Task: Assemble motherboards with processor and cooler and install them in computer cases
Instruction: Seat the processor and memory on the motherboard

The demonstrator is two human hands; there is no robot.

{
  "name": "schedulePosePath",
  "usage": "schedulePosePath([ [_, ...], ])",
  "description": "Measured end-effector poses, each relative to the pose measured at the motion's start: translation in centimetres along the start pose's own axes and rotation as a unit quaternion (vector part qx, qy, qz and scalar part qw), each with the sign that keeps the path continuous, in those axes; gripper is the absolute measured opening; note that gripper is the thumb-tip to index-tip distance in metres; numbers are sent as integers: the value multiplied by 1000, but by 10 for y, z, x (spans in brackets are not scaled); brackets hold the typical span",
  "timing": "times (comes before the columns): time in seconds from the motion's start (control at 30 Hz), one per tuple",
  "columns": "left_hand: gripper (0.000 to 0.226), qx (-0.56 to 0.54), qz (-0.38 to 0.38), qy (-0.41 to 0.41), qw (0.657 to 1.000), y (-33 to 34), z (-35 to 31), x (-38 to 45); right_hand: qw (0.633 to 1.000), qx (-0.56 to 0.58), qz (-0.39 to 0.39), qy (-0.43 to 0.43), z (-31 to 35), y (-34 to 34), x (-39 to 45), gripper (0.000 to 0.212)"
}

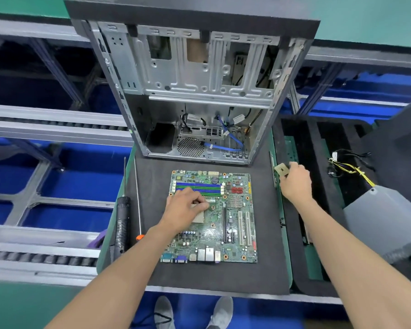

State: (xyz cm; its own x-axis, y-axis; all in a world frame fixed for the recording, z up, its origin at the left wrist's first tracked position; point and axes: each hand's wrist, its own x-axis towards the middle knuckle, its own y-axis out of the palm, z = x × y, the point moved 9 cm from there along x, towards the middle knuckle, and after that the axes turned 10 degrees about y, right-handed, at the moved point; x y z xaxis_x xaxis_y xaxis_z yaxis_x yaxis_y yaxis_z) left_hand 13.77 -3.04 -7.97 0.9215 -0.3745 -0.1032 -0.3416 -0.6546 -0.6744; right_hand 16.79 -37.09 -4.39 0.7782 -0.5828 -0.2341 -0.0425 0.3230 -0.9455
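Note:
A green motherboard lies flat on a black foam mat in front of me. My left hand rests on the board's processor socket, fingers curled down over it; what they touch is hidden. My right hand pinches a small square processor in the air at the mat's right edge. An open computer case stands behind the board, with blue cables and a fan grille inside.
A black electric screwdriver and a long thin screwdriver lie left of the board. A black foam tray to the right holds a grey power supply with yellow and black cables. Conveyor rails run along the left.

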Motion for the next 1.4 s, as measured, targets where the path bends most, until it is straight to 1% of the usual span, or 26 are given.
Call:
schedulePosePath([
  [0.1,10,-9,0,0,1000,0,1,0,1000,-8,6,-14,2,4,6,37],
  [0.3,13,-5,1,6,1000,-1,-2,0,999,-6,-23,-31,7,2,8,28],
  [0.4,11,0,3,4,1000,0,0,-1,998,-4,-38,-48,6,-5,3,29],
  [0.47,10,1,5,2,1000,0,1,-1,997,25,-51,-52,0,-14,-5,34],
  [0.57,9,6,4,6,1000,0,1,-2,990,96,-68,-72,-5,-27,-34,41],
  [0.67,9,2,4,10,1000,-2,-2,-3,979,161,-63,-111,2,-29,-81,47],
  [0.77,8,-17,2,12,1000,-7,-7,-6,969,178,-50,-166,21,-21,-127,53],
  [0.87,8,-42,1,33,999,-16,-16,-11,953,191,-54,-227,43,-14,-166,55],
  [0.93,13,-22,-19,52,998,-24,-23,-19,943,204,-47,-257,56,-7,-187,58],
  [0.97,15,-18,-44,62,997,-30,-26,-25,939,214,-40,-267,62,-4,-195,59],
  [1.0,17,-35,-74,69,994,-37,-29,-32,934,224,-32,-275,67,-1,-202,58],
  [1.03,19,-83,-97,65,990,-41,-31,-40,931,233,-25,-281,71,2,-207,57],
  [1.07,20,-155,-106,51,981,-43,-30,-47,927,239,-17,-288,75,5,-212,57],
  [1.13,24,-300,-79,8,951,-39,-31,-57,923,243,3,-300,82,10,-223,56],
  [1.17,26,-339,-58,-7,939,-35,-33,-61,920,242,14,-307,86,13,-228,55],
  [1.23,25,-365,-26,-22,930,-29,-37,-67,915,246,40,-319,93,18,-238,55],
  [1.33,24,-383,-42,-50,921,-28,-32,-74,911,263,71,-310,98,22,-246,57],
  [1.4,23,-424,-47,-70,902,-27,-29,-79,910,275,77,-301,99,21,-250,59],
])
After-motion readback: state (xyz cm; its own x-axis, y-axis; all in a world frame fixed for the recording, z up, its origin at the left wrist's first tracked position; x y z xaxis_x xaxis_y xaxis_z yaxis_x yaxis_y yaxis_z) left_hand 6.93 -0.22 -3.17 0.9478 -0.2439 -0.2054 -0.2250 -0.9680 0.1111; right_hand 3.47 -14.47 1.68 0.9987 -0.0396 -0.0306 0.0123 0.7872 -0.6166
